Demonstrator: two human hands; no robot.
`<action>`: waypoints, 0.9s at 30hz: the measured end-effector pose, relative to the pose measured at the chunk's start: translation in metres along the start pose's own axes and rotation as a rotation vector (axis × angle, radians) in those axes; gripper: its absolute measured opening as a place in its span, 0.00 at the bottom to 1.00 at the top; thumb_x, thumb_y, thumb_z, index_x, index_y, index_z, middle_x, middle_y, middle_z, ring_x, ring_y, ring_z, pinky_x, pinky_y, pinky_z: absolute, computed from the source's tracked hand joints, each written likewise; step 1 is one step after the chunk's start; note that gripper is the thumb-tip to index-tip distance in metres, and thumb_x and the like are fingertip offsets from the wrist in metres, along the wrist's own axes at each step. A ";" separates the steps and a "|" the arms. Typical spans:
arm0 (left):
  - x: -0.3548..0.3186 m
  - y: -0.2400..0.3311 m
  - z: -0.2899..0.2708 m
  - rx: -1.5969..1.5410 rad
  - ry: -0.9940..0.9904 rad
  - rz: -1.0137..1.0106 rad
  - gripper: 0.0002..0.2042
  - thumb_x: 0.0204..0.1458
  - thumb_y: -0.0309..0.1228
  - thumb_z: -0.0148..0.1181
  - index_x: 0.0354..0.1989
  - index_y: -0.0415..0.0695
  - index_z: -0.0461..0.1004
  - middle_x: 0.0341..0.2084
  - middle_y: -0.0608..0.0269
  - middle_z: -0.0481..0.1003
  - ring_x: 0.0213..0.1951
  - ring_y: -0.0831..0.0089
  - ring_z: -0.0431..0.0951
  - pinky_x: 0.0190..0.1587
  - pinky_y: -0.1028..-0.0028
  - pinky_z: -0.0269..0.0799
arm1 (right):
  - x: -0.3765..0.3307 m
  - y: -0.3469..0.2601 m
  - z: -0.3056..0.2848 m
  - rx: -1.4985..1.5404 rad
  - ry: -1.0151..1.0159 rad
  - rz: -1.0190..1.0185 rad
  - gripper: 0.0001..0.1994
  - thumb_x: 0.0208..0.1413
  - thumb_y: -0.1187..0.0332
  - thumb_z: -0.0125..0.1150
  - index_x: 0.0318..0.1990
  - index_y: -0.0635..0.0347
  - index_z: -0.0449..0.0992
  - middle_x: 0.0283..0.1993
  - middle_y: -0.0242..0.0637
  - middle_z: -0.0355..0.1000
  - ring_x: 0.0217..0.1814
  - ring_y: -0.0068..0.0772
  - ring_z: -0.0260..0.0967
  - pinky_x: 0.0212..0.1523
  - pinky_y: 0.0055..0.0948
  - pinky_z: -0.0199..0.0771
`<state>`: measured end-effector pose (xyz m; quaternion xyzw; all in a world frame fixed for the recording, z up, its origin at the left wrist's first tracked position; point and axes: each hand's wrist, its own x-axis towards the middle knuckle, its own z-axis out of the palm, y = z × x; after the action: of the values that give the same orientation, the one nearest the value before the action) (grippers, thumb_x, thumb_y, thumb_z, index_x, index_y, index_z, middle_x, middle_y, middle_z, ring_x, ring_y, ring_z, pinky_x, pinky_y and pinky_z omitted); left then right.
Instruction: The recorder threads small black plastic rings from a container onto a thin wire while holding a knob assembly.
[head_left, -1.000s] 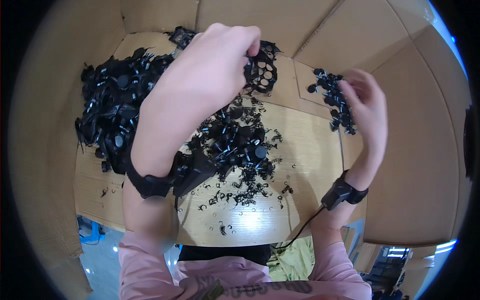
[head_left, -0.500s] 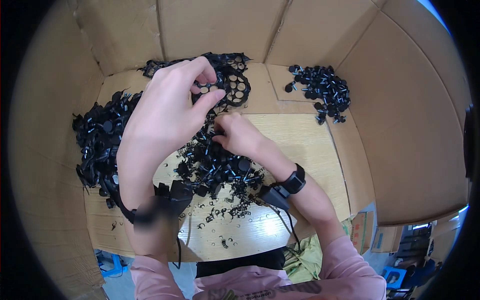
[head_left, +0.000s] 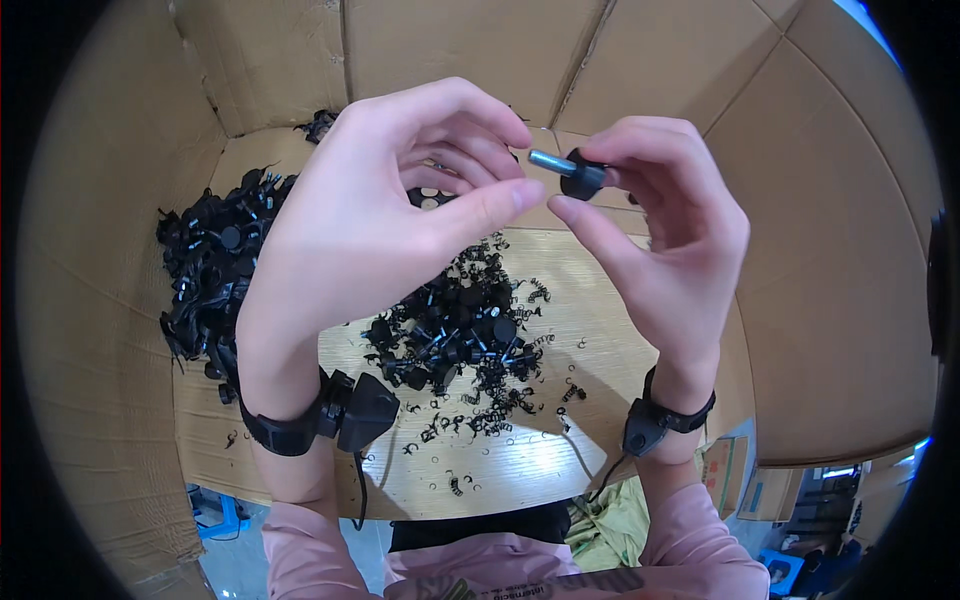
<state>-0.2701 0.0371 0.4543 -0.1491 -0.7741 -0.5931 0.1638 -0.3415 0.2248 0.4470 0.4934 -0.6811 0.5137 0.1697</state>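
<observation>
My right hand point(head_left: 660, 240) is raised over the table, pinching a small black knob with a metal stud point(head_left: 572, 172) between thumb and fingertips, the stud pointing left. My left hand point(head_left: 380, 220) is level with it, its thumb tip almost touching the right fingers. Its curled fingers close around a black perforated plastic ring point(head_left: 432, 196), which is mostly hidden. Below both hands, a heap of small black knobs and plastic scraps point(head_left: 455, 340) lies on the wooden table point(head_left: 520, 465).
A larger pile of black plastic pieces point(head_left: 205, 270) lies at the left against the cardboard wall point(head_left: 110, 250). Cardboard panels point(head_left: 830, 260) enclose the table at the back and right. Both wrists wear black bands with cabled units point(head_left: 360, 410). Loose black shavings dot the table's front.
Both hands have risen toward the camera. My right hand came back from the far right pile, dipped to the middle heap and now holds a knob with a stud beside the left hand.
</observation>
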 end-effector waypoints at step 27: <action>0.001 0.005 -0.001 -0.263 0.231 0.250 0.06 0.56 0.24 0.54 0.39 0.34 0.71 0.30 0.57 0.76 0.34 0.75 0.77 0.40 0.78 0.74 | 0.007 0.040 -0.007 1.355 -0.114 0.823 0.18 0.62 0.64 0.51 0.49 0.74 0.71 0.43 0.52 0.74 0.34 0.25 0.73 0.33 0.15 0.74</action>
<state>-0.2691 0.0371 0.4591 -0.1952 -0.6416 -0.6772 0.3028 -0.3805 0.2269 0.4343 0.2236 -0.3553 0.8117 -0.4061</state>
